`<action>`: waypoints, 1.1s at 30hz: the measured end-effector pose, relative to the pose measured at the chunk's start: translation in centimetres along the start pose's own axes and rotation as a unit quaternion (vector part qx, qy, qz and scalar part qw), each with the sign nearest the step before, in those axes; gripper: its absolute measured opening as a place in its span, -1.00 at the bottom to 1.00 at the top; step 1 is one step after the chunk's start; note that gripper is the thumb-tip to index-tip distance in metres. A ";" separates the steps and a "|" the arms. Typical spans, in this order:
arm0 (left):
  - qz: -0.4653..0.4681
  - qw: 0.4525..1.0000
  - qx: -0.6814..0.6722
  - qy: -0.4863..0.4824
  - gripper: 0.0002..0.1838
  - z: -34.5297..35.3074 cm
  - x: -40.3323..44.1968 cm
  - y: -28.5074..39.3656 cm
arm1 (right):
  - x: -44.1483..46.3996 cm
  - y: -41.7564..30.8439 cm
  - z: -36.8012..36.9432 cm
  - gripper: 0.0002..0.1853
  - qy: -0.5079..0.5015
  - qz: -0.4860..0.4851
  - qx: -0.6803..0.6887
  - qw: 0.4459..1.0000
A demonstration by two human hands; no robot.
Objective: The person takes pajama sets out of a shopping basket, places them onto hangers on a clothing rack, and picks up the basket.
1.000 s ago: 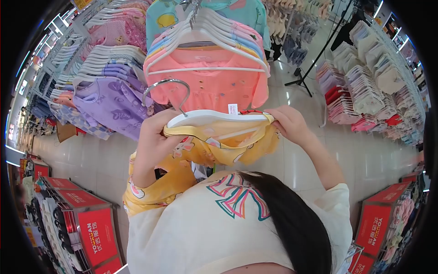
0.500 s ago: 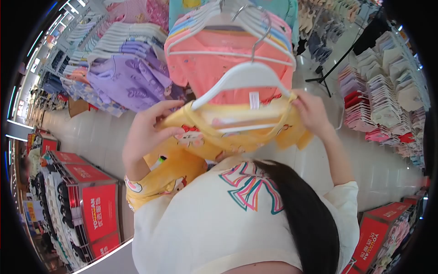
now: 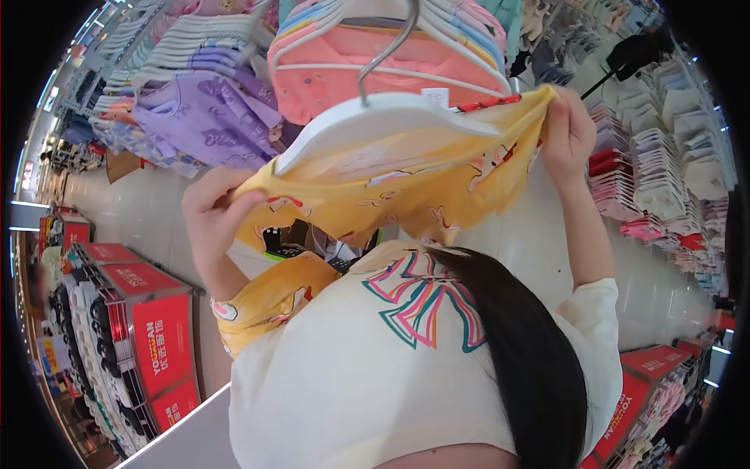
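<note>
A yellow printed shirt is stretched between my hands in front of my chest. My left hand pinches its left shoulder, while my right hand grips the opposite shoulder, pulled up and outward. Inside the neckline is a white hanger with a metal hook pointing up. Its left end sits in the shirt's left shoulder, and the right end shows above the fabric, apart from my right hand. Over my left forearm hangs another yellow printed garment. A white neck label sticks up at the collar.
Directly ahead is a rack of coral-pink shirts on white hangers. Purple tops hang to the left and pale folded-looking clothes to the right. Red-sided display bins stand at lower left and lower right.
My right hand has moved up and right, pulling the shirt's shoulder off the hanger's right end. My left hand has shifted left, and the hanger has tilted and come nearer.
</note>
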State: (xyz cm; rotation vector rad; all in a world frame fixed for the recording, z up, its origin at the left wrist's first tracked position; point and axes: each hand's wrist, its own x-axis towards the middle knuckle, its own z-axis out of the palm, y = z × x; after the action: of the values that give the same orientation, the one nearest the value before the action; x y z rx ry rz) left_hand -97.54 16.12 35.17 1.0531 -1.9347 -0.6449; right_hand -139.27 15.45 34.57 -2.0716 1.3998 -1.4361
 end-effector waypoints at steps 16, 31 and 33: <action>-0.094 0.993 -0.064 0.040 -0.81 1.4 3.1 -3.1 | 2.3 3.8 1.6 -0.71 -0.201 -0.118 -0.062 0.970; -0.081 0.986 -0.101 0.104 -0.82 3.3 11.9 -4.7 | 5.3 5.4 3.5 -0.80 0.034 -0.108 -0.169 0.979; -0.066 0.984 -0.126 0.110 -0.84 4.3 13.1 -6.2 | 5.2 6.4 3.9 -0.80 0.029 -0.087 -0.181 0.979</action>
State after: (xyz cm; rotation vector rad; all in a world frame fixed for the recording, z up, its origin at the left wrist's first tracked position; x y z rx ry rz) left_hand -102.58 1.99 33.76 1.0500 -1.5583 -0.7890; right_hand -139.36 6.83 31.50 -2.4448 1.6412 -1.3997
